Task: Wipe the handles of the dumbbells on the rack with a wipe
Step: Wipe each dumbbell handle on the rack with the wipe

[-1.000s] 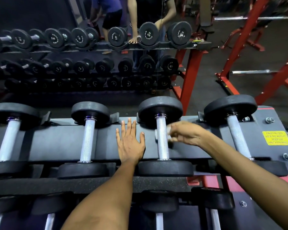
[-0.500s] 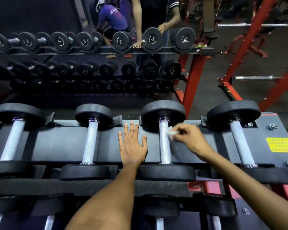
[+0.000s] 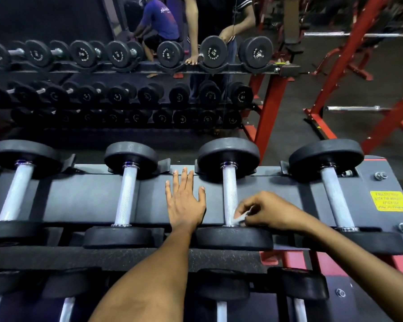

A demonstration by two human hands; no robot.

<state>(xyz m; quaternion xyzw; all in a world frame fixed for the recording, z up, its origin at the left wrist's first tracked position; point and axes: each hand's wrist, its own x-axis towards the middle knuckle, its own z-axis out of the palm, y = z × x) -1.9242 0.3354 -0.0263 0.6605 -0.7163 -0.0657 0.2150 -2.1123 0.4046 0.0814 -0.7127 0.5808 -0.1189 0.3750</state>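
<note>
Several black dumbbells with knurled silver handles lie across the grey rack shelf (image 3: 89, 198). My right hand (image 3: 268, 211) pinches a small white wipe (image 3: 239, 218) against the near end of the third dumbbell's handle (image 3: 229, 189), just above its front weight plate. My left hand (image 3: 184, 202) rests flat on the shelf with fingers spread, between the second handle (image 3: 126, 197) and the third. The fourth handle (image 3: 335, 198) lies to the right of my right hand, and another handle (image 3: 15, 191) at far left.
A lower shelf with more dumbbells (image 3: 221, 287) sits below my arms. A mirror behind the rack reflects rows of dumbbells (image 3: 119, 54) and people. Red frame uprights (image 3: 270, 108) and barbell bars (image 3: 349, 109) stand at right. A yellow label (image 3: 390, 201) is on the rack's right end.
My right hand slid the wipe down the third handle from its far end to its near end. My left hand stayed flat on the shelf.
</note>
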